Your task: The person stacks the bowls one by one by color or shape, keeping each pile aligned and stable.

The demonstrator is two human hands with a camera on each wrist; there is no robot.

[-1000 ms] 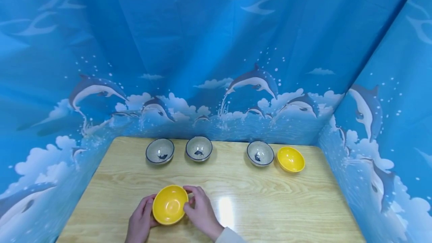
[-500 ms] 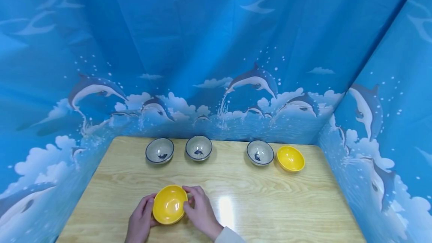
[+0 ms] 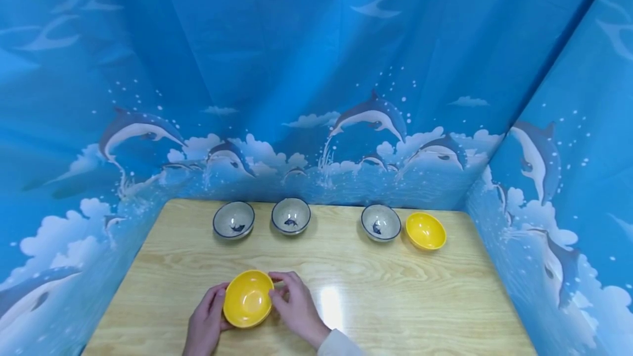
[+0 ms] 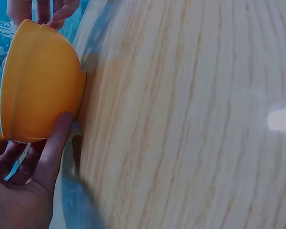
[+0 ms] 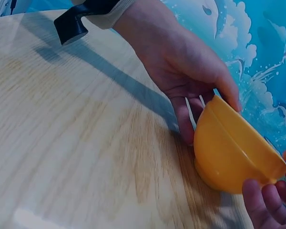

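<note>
A glossy yellow bowl (image 3: pixel 248 299) is held between both hands near the front of the table, its hollow side tilted toward the head camera. On its left side my left hand (image 3: pixel 205 320) grips it, thumb over the rim and fingers along the outer wall (image 4: pixel 43 86). My right hand (image 3: pixel 299 309) pinches the opposite rim between thumb and fingers. In the right wrist view the right fingertips (image 5: pixel 253 191) lie against the bowl's outside near the rim. The bowl's base is close over the tabletop in both wrist views.
Along the back of the wooden table (image 3: pixel 395 295) stand two grey bowls, one at left (image 3: pixel 234 221) and another (image 3: pixel 291 217) beside it. Farther right are a third grey bowl (image 3: pixel 381 223) and a second yellow bowl (image 3: pixel 426 231). A blue dolphin-print curtain (image 3: pixel 316 98) rises behind the table.
The yellow bowl stays nearly in place in both hands. My right thumb has shifted slightly up along the rim. The bowls at the back have not moved.
</note>
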